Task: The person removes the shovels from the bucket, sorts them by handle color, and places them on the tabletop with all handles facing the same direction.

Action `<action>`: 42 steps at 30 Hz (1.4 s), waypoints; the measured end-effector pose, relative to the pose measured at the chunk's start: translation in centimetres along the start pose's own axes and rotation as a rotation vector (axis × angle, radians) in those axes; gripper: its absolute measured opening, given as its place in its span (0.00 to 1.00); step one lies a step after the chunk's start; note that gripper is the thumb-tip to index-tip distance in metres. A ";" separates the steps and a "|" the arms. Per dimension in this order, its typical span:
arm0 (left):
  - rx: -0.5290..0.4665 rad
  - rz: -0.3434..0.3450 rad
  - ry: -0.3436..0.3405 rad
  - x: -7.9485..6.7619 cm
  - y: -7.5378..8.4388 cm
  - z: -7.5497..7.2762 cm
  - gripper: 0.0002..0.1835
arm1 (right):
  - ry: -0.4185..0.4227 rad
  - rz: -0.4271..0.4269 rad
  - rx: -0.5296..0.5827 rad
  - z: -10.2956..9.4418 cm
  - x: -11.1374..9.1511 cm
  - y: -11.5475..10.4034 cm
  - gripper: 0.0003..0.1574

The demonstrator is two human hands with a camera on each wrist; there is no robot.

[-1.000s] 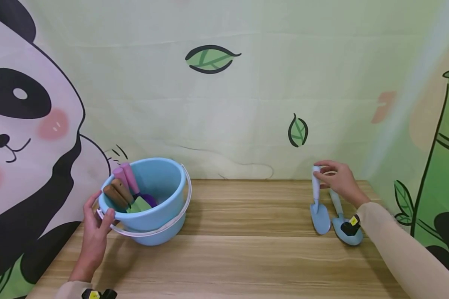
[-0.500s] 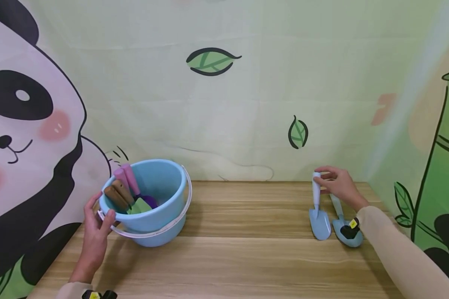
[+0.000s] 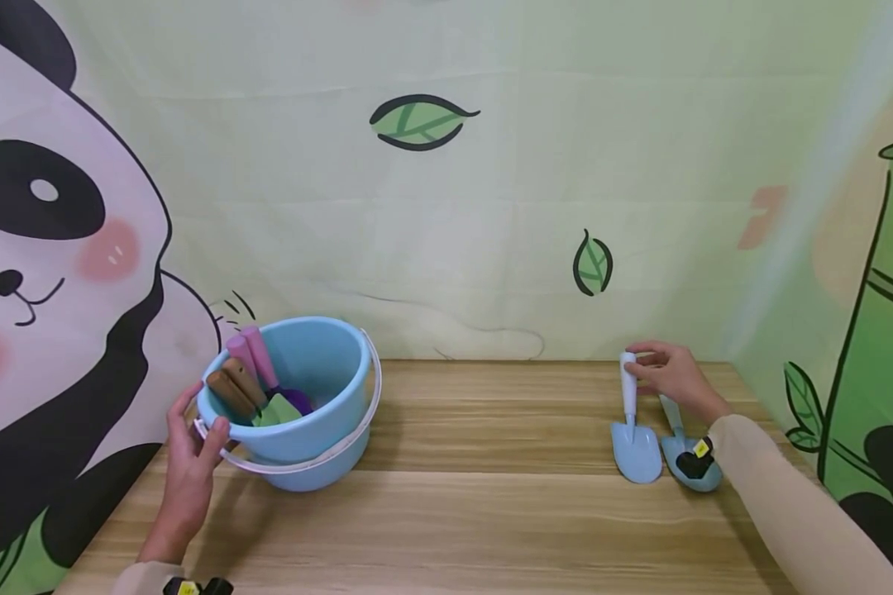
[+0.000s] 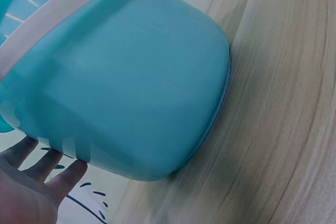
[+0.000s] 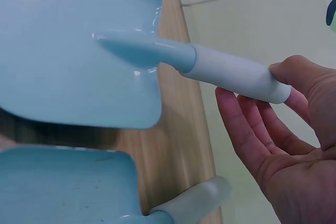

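A light-blue bucket (image 3: 312, 420) stands at the left of the wooden table. My left hand (image 3: 188, 463) rests against its side near the rim; in the left wrist view the fingers (image 4: 67, 178) lie nearly straight with their tips on the wall. Two handles of pink and two of brown stick up inside, above purple and green blades. At the right, my right hand (image 3: 677, 376) pinches the top of the pale handle of a light-blue trowel (image 3: 637, 454), holding it upright, blade down. A second light-blue trowel (image 3: 672, 417) lies beside it, partly covered by the wrist camera.
The bucket's white carrying handle (image 3: 375, 380) hangs down around its front. Behind the wooden table (image 3: 491, 421) rises a pale green cloth backdrop (image 3: 491, 207) printed with a panda, leaves and bamboo.
The right hand has lowered slightly, and the trowel in it has turned so its broad blade faces the head camera. The left hand and bucket have stayed put.
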State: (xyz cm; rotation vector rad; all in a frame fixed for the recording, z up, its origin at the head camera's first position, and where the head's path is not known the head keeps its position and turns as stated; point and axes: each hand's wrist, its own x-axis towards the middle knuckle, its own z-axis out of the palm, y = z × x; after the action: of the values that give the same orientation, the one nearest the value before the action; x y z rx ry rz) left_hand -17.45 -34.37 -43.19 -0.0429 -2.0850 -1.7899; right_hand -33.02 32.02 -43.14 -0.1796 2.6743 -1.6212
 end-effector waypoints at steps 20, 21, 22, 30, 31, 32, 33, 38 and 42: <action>0.003 0.001 -0.002 0.0 0.2 0.1 0.34 | -0.065 0.095 -0.059 0.6 0.9 1.6 0.30; 0.008 -0.001 -0.004 0.0 0.2 0.1 0.34 | -0.066 0.098 -0.059 0.6 1.0 1.6 0.30; 0.005 -0.003 -0.004 0.0 0.2 0.1 0.34 | -0.071 0.098 -0.060 0.7 1.0 1.5 0.30; 0.001 -0.011 0.003 0.0 0.1 0.1 0.34 | -0.100 0.099 -0.081 1.2 1.1 1.6 0.29; 0.002 -0.010 0.003 0.0 0.1 0.1 0.34 | -0.102 0.098 -0.088 1.2 1.1 1.6 0.29; -0.002 -0.010 0.003 0.0 0.1 0.1 0.34 | -0.103 0.100 -0.091 1.3 1.1 1.6 0.29; 0.000 -0.009 0.003 0.0 0.1 0.1 0.34 | -0.105 0.099 -0.097 1.3 1.1 1.6 0.29; 0.012 -0.011 0.003 0.0 0.1 0.1 0.34 | -0.115 0.106 -0.119 1.4 1.1 1.5 0.29; 0.008 -0.008 0.003 -0.1 0.1 0.1 0.34 | -0.141 0.110 -0.130 1.3 1.1 1.5 0.30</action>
State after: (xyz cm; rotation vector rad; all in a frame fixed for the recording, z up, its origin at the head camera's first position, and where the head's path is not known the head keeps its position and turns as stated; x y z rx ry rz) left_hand -17.37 -34.25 -43.10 -0.0302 -2.0924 -1.7854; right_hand -34.18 31.40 -45.02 -0.1390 2.6322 -1.3524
